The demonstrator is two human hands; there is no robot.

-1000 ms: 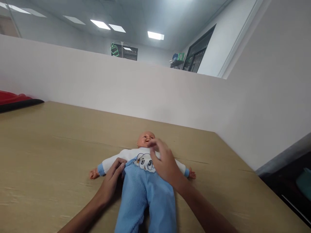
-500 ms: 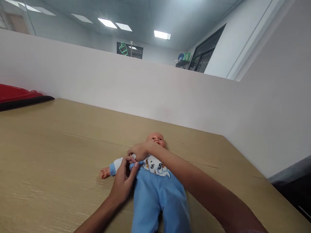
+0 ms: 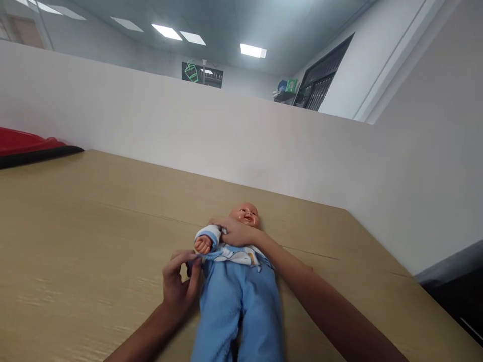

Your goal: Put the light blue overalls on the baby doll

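A baby doll (image 3: 246, 214) lies on its back, dressed in light blue trousers (image 3: 241, 296) and a white shirt (image 3: 239, 255) with blue trim and a printed animal. My left hand (image 3: 180, 274) pinches the shirt's blue hem between thumb and fingers, pulling it out to the left. Across the doll's chest, my right hand (image 3: 237, 232) is closed on the shirt by the upper sleeve; its fingertips are partly hidden. The doll's hand (image 3: 203, 244) pokes out of the blue-edged cuff between my hands. The print is creased and partly folded.
The doll rests on a wood-coloured table (image 3: 113, 241). A white wall (image 3: 181, 125) with a window above borders the far side. At the far left sits a red object (image 3: 26, 142) with a black edge. Something dark (image 3: 456, 296) lies beyond the table's right edge.
The doll's arm, stretched out to the left before, is now bent up near its chest. My left hand has moved left and slightly down with the hem. My right hand shifted right.
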